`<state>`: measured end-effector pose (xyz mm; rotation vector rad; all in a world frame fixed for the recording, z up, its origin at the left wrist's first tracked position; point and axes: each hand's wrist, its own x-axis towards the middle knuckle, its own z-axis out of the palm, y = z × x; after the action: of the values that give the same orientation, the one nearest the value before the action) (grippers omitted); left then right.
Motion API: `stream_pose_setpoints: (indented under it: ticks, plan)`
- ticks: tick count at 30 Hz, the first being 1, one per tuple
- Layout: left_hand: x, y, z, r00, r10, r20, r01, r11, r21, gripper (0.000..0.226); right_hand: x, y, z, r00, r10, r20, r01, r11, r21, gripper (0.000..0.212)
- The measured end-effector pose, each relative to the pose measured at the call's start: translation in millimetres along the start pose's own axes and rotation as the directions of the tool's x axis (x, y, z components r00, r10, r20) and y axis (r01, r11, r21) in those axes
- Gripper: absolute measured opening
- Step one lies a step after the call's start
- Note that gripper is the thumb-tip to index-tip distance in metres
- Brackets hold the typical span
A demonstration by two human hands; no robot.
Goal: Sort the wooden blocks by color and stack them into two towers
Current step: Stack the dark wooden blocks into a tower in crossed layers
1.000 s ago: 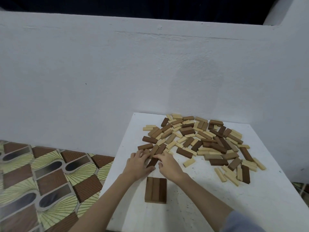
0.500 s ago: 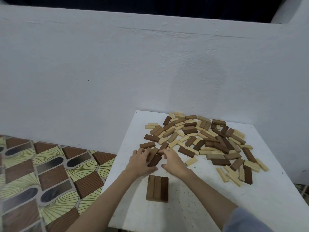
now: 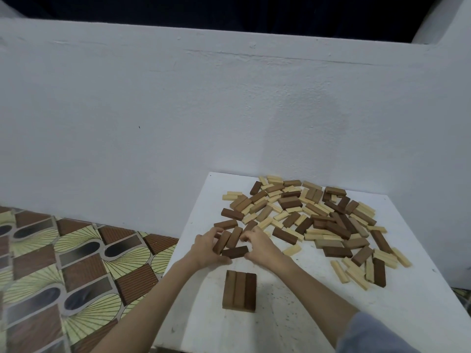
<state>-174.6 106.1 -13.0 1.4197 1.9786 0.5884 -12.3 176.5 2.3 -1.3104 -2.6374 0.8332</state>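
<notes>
Head view: a white table (image 3: pixel 305 314) carries a wide scatter of wooden blocks (image 3: pixel 318 215), dark and pale mixed, on its far half. Nearer than that scatter lies a row of three brown blocks (image 3: pixel 239 291), long axes pointing away from the person. Between row and scatter, the left hand (image 3: pixel 205 247) and right hand (image 3: pixel 257 247) grip a dark block (image 3: pixel 235 251) by its ends, lying crosswise.

One head-worn wide-angle camera looks forward and down from close above the white bench (image 3: pixel 293 314), facing the pale wall (image 3: pixel 178 110), patterned floor (image 3: pixel 63 263) at left.
</notes>
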Motion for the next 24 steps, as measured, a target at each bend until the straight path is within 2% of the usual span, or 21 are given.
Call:
stream_pose_setpoints:
  ticks: [4, 7, 9, 13, 18, 20, 24]
  plan:
    - [3, 4, 0, 0.998, 0.046, 0.050, -0.054, 0.980, 0.189, 0.083, 0, 2, 2, 0.999, -0.043, 0.030, 0.043, 0.999, -0.020, 0.035]
    - [4, 12, 2, 0.990, 0.086, 0.111, -0.122, 0.923, 0.366, 0.083, -1, 5, 3, 0.999, -0.040, 0.022, 0.040, 0.999, -0.002, 0.037]
    - [6, 15, 4, 0.988, 0.090, 0.126, -0.136, 0.896, 0.423, 0.081, -2, 9, 1, 1.000, -0.018, 0.005, 0.018, 1.000, 0.016, 0.039]
    - [6, 13, 4, 0.992, 0.091, 0.083, -0.115, 0.926, 0.360, 0.069, -3, 13, -2, 1.000, 0.004, 0.000, -0.004, 0.998, 0.060, 0.041]
    - [5, 1, 3, 0.985, 0.146, 0.090, -0.164, 0.952, 0.259, 0.050, -2, 6, 2, 0.999, 0.032, 0.024, -0.036, 0.981, 0.189, 0.047]
    - [3, -1, 1, 0.985, 0.147, 0.085, -0.162, 0.962, 0.220, 0.059, -1, 2, 5, 0.999, 0.039, 0.038, -0.047, 0.971, 0.235, 0.056]
    - [-6, -1, -3, 0.999, 0.046, 0.000, -0.045, 0.976, 0.214, 0.086, 1, -3, 5, 0.997, 0.067, 0.046, -0.077, 0.964, 0.254, 0.070]
